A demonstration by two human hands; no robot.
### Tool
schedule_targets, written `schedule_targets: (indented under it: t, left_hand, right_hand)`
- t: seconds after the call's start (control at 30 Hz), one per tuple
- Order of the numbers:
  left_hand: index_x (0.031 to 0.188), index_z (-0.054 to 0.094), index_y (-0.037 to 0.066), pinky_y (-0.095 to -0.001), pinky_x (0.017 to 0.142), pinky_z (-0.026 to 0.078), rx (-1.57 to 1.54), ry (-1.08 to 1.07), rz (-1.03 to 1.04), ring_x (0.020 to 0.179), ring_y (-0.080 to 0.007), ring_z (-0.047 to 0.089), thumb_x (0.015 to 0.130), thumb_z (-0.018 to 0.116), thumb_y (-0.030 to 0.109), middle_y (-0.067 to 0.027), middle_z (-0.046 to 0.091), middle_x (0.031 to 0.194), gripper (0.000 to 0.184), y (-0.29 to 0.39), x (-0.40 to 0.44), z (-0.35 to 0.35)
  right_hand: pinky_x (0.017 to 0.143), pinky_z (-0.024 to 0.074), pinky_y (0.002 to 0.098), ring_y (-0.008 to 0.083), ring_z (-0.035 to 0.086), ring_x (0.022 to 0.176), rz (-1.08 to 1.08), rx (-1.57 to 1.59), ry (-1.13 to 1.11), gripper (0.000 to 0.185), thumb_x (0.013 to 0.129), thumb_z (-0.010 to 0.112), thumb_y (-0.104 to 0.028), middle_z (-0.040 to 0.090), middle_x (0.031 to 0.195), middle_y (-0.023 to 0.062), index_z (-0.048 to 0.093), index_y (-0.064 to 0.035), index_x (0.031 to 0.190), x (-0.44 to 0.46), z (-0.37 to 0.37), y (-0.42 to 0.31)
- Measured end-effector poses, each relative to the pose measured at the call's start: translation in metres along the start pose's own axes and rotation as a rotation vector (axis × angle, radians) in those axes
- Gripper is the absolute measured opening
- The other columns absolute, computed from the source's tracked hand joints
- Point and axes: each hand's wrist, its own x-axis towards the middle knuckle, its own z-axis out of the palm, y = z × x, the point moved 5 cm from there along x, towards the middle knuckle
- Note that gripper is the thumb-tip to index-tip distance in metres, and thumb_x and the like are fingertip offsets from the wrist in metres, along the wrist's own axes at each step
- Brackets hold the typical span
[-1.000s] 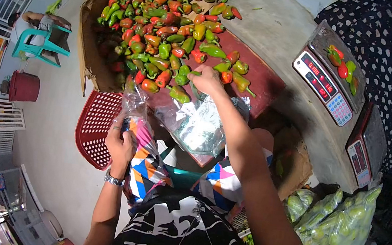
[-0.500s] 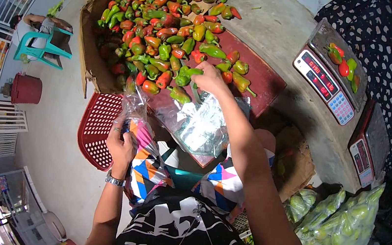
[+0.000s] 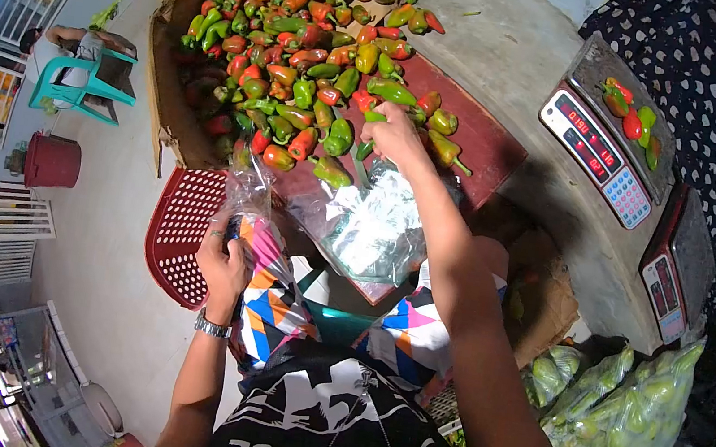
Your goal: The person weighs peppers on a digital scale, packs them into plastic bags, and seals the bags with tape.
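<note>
Curls the right hand (image 3: 400, 141) closed around a mostly hidden green pepper (image 3: 375, 117), just right of the pepper heap (image 3: 283, 74) and beyond the clear bag (image 3: 370, 236) on the red table (image 3: 486, 154). Rests the left hand (image 3: 222, 267), half curled, beside clear plastic (image 3: 248, 184) at near left; cannot tell if gripping it.

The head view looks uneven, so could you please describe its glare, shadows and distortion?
Head view, centre: harsh glare whitens the plastic; head view, upper left: shadow darkens peppers along the left wall of the carton; head view, edges: wide-angle distortion bends straight lines, and the corners are black.
</note>
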Motion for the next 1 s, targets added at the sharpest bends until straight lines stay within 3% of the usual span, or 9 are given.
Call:
schedule_targets:
  t: [0.03, 0.13, 0.33, 0.47, 0.57, 0.7, 0.73, 0.9, 1.0]
  left_hand:
    - [0.132, 0.064, -0.001, -0.0391, 0.098, 0.052, 0.000, 0.000, -0.006, 0.107, -0.0317, 0.070, 0.087, 0.047, 0.009, -0.0204, 0.071, 0.120, 0.050, 0.001, 0.000, 0.000]
    - [0.133, 0.064, -0.002, -0.0383, 0.098, 0.052, -0.009, -0.005, -0.027, 0.108, -0.0314, 0.070, 0.087, 0.047, 0.009, -0.0205, 0.071, 0.121, 0.050, 0.008, 0.001, -0.002]
    - [0.134, 0.064, -0.002, -0.0381, 0.103, 0.050, -0.019, -0.007, -0.023, 0.114, -0.0320, 0.069, 0.088, 0.047, 0.009, -0.0219, 0.070, 0.127, 0.051, 0.004, 0.001, 0.000]
    - [0.134, 0.064, -0.003, -0.0392, 0.105, 0.049, -0.021, -0.020, -0.037, 0.118, -0.0329, 0.068, 0.088, 0.047, 0.009, -0.0226, 0.069, 0.129, 0.051, 0.000, 0.000, 0.001]
    - [0.133, 0.063, -0.006, -0.0370, 0.112, 0.044, -0.028, -0.045, -0.054, 0.126, -0.0288, 0.063, 0.085, 0.045, -0.002, -0.0208, 0.068, 0.133, 0.052, 0.005, 0.002, 0.000]
    - [0.133, 0.064, -0.003, -0.0398, 0.106, 0.049, -0.030, -0.020, -0.034, 0.119, -0.0340, 0.067, 0.088, 0.048, 0.010, -0.0232, 0.069, 0.129, 0.050, -0.005, 0.000, 0.004]
    - [0.133, 0.064, -0.003, -0.0397, 0.106, 0.049, -0.024, -0.018, -0.032, 0.119, -0.0340, 0.067, 0.088, 0.048, 0.010, -0.0232, 0.069, 0.129, 0.049, -0.007, -0.001, 0.005]
    - [0.133, 0.064, -0.002, -0.0396, 0.105, 0.049, -0.024, -0.012, -0.025, 0.118, -0.0343, 0.067, 0.088, 0.048, 0.009, -0.0230, 0.069, 0.128, 0.050, -0.001, 0.000, 0.002]
    - [0.133, 0.065, -0.001, -0.0394, 0.104, 0.050, -0.001, -0.021, -0.032, 0.116, -0.0327, 0.068, 0.087, 0.048, 0.009, -0.0222, 0.069, 0.127, 0.050, 0.001, 0.000, 0.002]
  right_hand:
    - [0.054, 0.0472, 0.0320, 0.0148, 0.058, 0.061, 0.002, 0.029, -0.033, 0.042, 0.079, 0.066, -0.007, 0.065, 0.083, 0.0086, 0.060, 0.0011, 0.120, -0.001, 0.000, 0.000]
    - [0.051, 0.0451, 0.0303, 0.0124, 0.056, 0.060, 0.010, 0.033, -0.062, 0.030, 0.084, 0.068, -0.009, 0.065, 0.083, 0.0055, 0.062, -0.0011, 0.112, 0.001, 0.001, 0.002]
    - [0.060, 0.0485, 0.0283, 0.0125, 0.060, 0.072, -0.090, 0.275, 0.110, 0.022, 0.094, 0.068, -0.015, 0.064, 0.092, 0.0021, 0.061, -0.0073, 0.114, -0.001, -0.015, -0.010]
    - [0.069, 0.0521, 0.0324, 0.0162, 0.063, 0.080, -0.109, 0.280, 0.120, 0.023, 0.094, 0.067, -0.010, 0.063, 0.104, 0.0066, 0.056, -0.0069, 0.114, -0.010, -0.035, -0.023]
    - [0.068, 0.0519, 0.0332, 0.0171, 0.064, 0.081, -0.051, 0.432, 0.174, 0.023, 0.092, 0.067, -0.008, 0.063, 0.103, 0.0089, 0.055, -0.0052, 0.112, -0.009, -0.047, -0.017]
    - [0.060, 0.0469, 0.0308, 0.0163, 0.063, 0.076, -0.005, 0.351, 0.186, 0.027, 0.088, 0.069, -0.009, 0.064, 0.095, 0.0089, 0.055, -0.0059, 0.111, -0.014, -0.065, -0.014]
    - [0.058, 0.0468, 0.0316, 0.0154, 0.060, 0.069, -0.013, 0.312, 0.224, 0.026, 0.087, 0.067, -0.008, 0.064, 0.089, 0.0081, 0.058, -0.0048, 0.111, -0.010, -0.069, -0.009]
    - [0.043, 0.0308, 0.0262, 0.0098, 0.046, 0.052, -0.005, 0.504, 0.315, 0.020, 0.099, 0.064, -0.028, 0.054, 0.071, -0.0008, 0.059, -0.0081, 0.099, -0.003, -0.098, 0.002]
    - [0.043, 0.0333, 0.0273, 0.0114, 0.047, 0.052, 0.026, 0.632, 0.389, 0.021, 0.100, 0.062, -0.027, 0.053, 0.069, 0.0007, 0.056, -0.0080, 0.092, -0.003, -0.125, 0.004]
